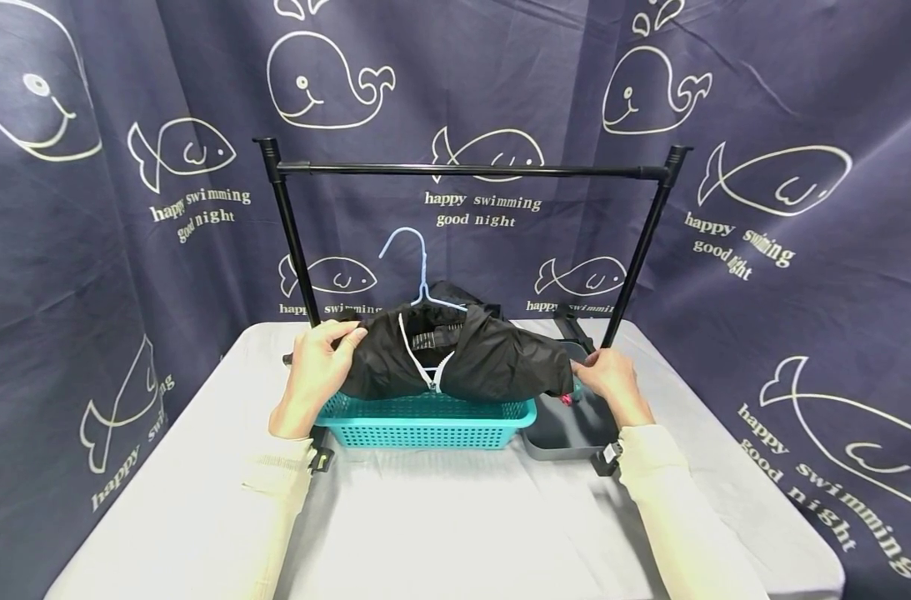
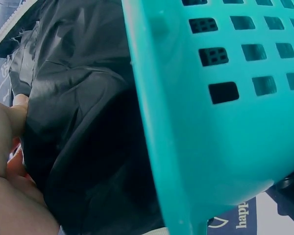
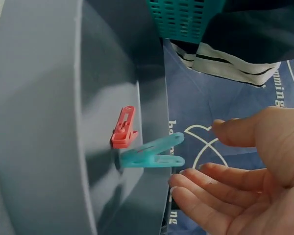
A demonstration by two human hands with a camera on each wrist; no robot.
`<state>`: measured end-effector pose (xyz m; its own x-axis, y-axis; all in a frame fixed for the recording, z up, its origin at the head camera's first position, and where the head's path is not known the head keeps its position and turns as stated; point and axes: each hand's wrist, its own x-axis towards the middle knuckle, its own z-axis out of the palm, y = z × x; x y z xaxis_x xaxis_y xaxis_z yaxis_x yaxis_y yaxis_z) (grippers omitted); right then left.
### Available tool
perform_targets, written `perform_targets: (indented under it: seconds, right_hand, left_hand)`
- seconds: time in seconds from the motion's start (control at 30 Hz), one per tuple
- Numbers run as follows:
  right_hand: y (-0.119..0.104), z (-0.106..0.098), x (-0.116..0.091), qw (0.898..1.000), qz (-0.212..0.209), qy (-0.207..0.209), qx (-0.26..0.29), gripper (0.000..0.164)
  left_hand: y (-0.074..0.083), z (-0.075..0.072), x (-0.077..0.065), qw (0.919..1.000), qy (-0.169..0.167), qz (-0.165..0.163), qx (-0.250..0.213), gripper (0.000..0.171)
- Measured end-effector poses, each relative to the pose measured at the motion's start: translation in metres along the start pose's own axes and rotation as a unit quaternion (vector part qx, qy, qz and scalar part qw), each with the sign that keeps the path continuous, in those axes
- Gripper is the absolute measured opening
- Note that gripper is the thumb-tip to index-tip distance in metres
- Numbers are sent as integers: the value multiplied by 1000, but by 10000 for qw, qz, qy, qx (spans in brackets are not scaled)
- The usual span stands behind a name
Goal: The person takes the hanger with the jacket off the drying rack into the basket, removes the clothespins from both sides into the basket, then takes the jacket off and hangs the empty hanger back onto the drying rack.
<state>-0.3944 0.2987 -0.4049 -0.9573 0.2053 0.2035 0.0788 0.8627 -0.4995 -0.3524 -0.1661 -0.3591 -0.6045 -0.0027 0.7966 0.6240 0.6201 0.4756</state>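
A black jacket (image 1: 511,358) with a white zipper lies across the teal basket (image 1: 425,425). Out of its neck rises the hook of a light blue hanger (image 1: 423,267). My left hand (image 1: 316,371) pinches the jacket's fabric at its left side, thumb on top; the left wrist view shows the thumb against the black cloth (image 2: 83,107). My right hand (image 3: 250,181) is beside the jacket's right end, its fingers extended and apart from the striped cuff (image 3: 235,68). Close to its fingertips, a teal clothespin (image 3: 154,154) and a red clothespin (image 3: 124,128) are in the grey tray (image 3: 39,122).
A black rack (image 1: 463,170) with a horizontal bar stands over the basket, its posts on either side. The grey tray lies right of the basket on the white table (image 1: 440,525). A dark blue curtain (image 1: 485,83) with fish drawings surrounds the table.
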Motion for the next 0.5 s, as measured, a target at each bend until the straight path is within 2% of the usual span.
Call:
perform_targets:
  seconds: [0.5]
  right_hand:
    - [-19,-15,-5,9973,-369,444,462,42]
  left_hand:
    - [1,-1,1,10000,70,-21,45,14]
